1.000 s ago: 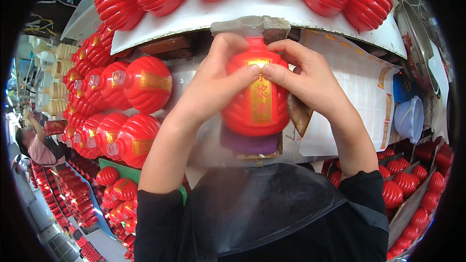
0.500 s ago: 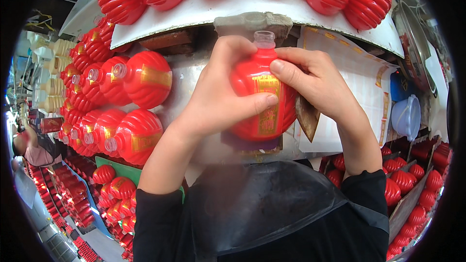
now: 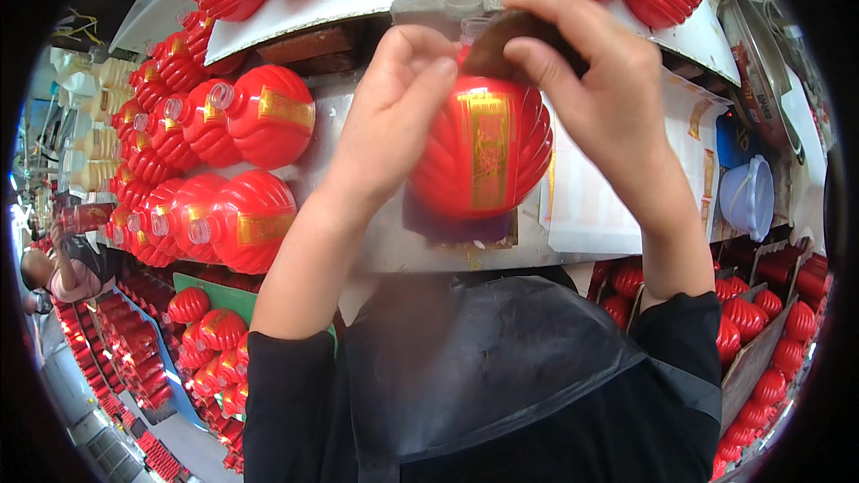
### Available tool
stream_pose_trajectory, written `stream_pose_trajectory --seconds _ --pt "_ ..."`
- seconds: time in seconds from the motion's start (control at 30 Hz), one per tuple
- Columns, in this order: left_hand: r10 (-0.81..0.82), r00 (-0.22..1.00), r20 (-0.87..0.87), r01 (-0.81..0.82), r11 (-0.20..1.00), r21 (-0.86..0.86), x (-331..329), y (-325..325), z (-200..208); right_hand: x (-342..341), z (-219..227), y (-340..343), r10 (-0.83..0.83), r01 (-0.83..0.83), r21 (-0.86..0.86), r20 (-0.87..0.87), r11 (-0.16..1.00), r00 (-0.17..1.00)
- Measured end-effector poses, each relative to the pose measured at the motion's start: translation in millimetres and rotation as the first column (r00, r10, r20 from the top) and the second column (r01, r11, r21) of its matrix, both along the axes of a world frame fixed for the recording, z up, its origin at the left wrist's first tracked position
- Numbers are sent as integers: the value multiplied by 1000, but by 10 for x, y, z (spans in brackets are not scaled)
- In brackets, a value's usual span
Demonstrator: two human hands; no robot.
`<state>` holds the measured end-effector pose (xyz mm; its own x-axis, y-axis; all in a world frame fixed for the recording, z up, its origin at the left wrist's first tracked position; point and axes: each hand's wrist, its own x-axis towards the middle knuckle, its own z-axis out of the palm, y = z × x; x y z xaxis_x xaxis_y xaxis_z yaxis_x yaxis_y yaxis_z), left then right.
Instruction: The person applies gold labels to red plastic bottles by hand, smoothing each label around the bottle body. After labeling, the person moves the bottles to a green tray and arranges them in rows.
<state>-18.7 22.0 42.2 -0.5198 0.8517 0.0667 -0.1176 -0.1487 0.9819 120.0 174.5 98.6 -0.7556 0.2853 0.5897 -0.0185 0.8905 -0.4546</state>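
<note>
A red ribbed plastic bottle (image 3: 447, 161) with a gold label strip down its front sits in the middle, its clear threaded neck pointing away from me. My left hand (image 3: 398, 103) is closed at the bottle's left shoulder, fingers curled beside the neck; part of the grip is hidden. My right hand (image 3: 604, 72) grips a dark brown flat scraper (image 3: 501, 46), which lies over the bottle's shoulder at the label's top end. Under the bottle shows a dark purple pad (image 3: 447, 225) on the metal worktop (image 3: 394, 249).
Several red bottles (image 3: 268, 116) with gold labels stand at the left. More line the white shelf (image 3: 313, 22) at the far side. White printed label sheets (image 3: 608, 179) lie to the right, by a pale blue bucket (image 3: 747, 197). Another person (image 3: 67, 268) is at the far left.
My right hand has swung the scraper up from beside the bottle onto its shoulder. My left thumb has left the label and moved up towards the neck.
</note>
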Motion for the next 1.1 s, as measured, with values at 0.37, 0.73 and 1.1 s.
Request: stream_pose_trajectory --seconds 0.37,0.73,1.1 --pt "74 982 173 -62 995 -74 -117 100 -76 609 -480 -437 456 -453 91 -19 887 890" --pt "122 981 151 -107 989 -104 -41 50 -9 433 -315 -444 423 -418 84 -50 905 905" --pt "123 992 7 -123 988 96 259 -133 29 211 -9 -523 -210 215 -154 49 964 977"
